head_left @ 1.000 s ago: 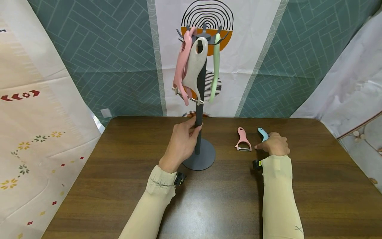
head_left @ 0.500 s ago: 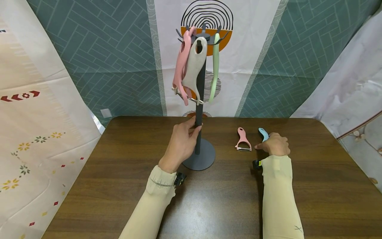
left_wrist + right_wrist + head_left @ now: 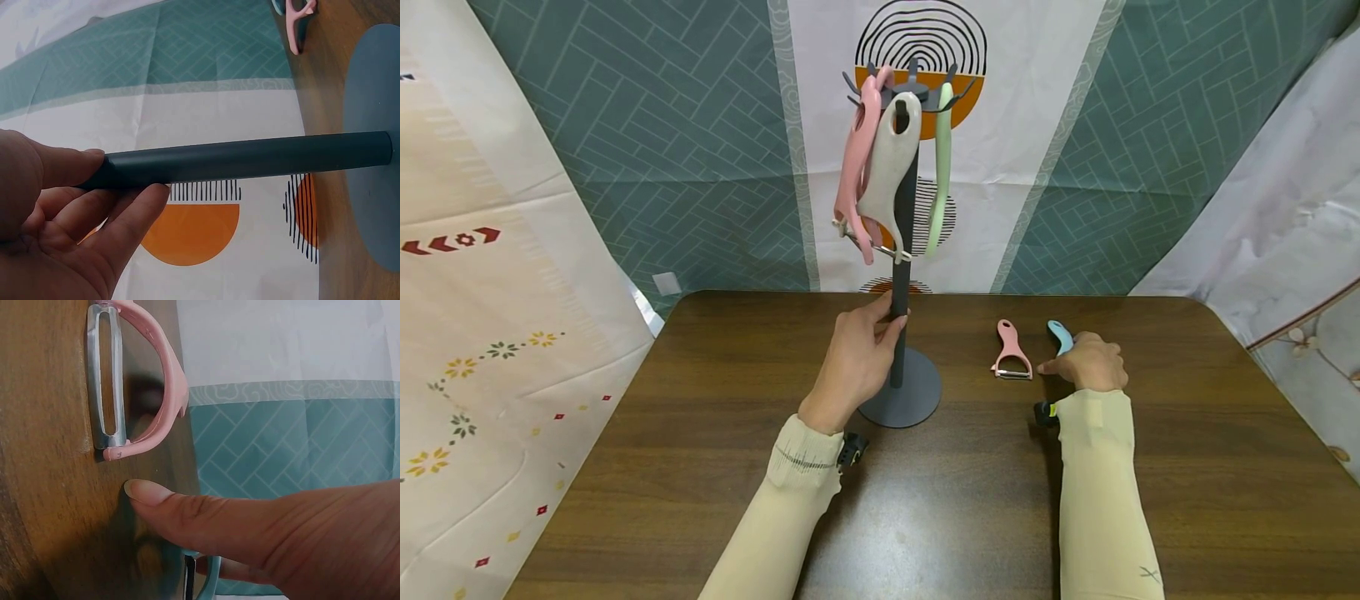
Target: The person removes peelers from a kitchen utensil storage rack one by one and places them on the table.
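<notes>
My left hand (image 3: 857,354) grips the dark pole (image 3: 250,156) of a round-based stand between thumb and fingers. From the stand's top hooks hang pink (image 3: 856,167), white (image 3: 887,171) and green (image 3: 942,167) peelers. My right hand (image 3: 1086,362) lies low over a blue peeler (image 3: 1060,335), covering its head while the handle sticks out beyond. In the right wrist view the thumb stretches straight across above the blue peeler (image 3: 214,578), with part of a finger behind it; the other fingers are hidden, so I cannot tell whether they grip it. A second pink peeler (image 3: 1012,350) lies left of that hand.
The stand's grey disc base (image 3: 917,400) rests on the brown wooden table (image 3: 955,517). A teal and white patterned cloth (image 3: 700,150) hangs behind the table's far edge. Light cloths hang at the left (image 3: 512,292) and right (image 3: 1262,200).
</notes>
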`<state>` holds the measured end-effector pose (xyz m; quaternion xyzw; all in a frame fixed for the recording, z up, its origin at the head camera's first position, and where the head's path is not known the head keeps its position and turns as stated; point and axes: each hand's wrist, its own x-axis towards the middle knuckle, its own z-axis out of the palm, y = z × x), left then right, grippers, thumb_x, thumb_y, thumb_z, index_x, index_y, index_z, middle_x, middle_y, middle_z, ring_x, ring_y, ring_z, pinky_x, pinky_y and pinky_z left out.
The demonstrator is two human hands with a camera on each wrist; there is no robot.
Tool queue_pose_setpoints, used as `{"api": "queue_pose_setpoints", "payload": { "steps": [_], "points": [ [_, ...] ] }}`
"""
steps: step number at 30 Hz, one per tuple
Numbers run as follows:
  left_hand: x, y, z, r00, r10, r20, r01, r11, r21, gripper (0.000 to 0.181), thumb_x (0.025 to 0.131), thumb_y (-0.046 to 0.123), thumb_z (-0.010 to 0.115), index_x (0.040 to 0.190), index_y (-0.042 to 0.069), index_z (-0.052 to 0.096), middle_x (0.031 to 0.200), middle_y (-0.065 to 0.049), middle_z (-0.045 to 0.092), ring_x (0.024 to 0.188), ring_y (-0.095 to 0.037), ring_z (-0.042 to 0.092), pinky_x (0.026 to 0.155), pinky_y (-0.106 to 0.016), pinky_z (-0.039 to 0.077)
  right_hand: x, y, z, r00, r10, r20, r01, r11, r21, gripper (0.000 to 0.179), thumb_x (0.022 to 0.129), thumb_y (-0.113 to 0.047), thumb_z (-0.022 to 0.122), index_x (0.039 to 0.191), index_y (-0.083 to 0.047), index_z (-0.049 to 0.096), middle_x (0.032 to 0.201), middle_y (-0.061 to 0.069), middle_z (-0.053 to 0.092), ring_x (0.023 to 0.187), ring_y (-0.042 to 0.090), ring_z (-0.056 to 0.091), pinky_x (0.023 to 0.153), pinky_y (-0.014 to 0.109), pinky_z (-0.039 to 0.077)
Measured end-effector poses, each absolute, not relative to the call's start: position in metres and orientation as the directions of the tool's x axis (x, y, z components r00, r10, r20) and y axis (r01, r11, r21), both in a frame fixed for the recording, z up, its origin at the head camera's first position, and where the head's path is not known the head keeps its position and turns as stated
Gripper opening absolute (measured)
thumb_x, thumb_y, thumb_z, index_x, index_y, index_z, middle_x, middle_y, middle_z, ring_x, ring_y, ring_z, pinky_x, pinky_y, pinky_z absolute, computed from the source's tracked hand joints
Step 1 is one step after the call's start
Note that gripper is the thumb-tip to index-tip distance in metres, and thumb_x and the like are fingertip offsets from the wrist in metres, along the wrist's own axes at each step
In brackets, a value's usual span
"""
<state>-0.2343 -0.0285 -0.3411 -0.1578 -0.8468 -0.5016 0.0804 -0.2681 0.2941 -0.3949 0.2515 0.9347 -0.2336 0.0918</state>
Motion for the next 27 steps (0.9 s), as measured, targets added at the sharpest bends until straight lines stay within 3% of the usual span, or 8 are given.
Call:
{"api": "queue_pose_setpoints", "payload": {
  "steps": [20, 27],
  "points": [
    [-0.2338, -0.0289, -0.3399, -0.941, 0.185, 0.285, 0.339, 0.455, 0.823, 0.039, 0.104, 0.014, 0.06, 0.142, 0.007, 0.059, 0.121, -0.01, 0.075, 0.109, -0.02, 0.074, 0.091, -0.037, 0.06, -0.2686, 0.2844, -0.3922, -0.869, 0.404, -0.287, 0.488, 0.797, -0.355, 0.076, 0.082, -0.041, 0.081, 0.131, 0.008, 0.049, 0.115, 0.034, 0.049, 0.101, 0.042, 0.05, 0.08, 0.054, 0.051],
    [-0.234, -0.0288, -0.3404, -0.941, 0.186, 0.284, 0.339, 0.457, 0.822, 0.04, 0.104, 0.015, 0.06, 0.143, 0.007, 0.058, 0.122, -0.01, 0.074, 0.11, -0.021, 0.073, 0.091, -0.037, 0.06, -0.269, 0.2859, -0.3923, -0.87, 0.394, -0.296, 0.483, 0.801, -0.354, 0.076, 0.082, -0.041, 0.08, 0.132, 0.008, 0.049, 0.119, 0.037, 0.049, 0.105, 0.045, 0.05, 0.081, 0.055, 0.051]
  ]
}}
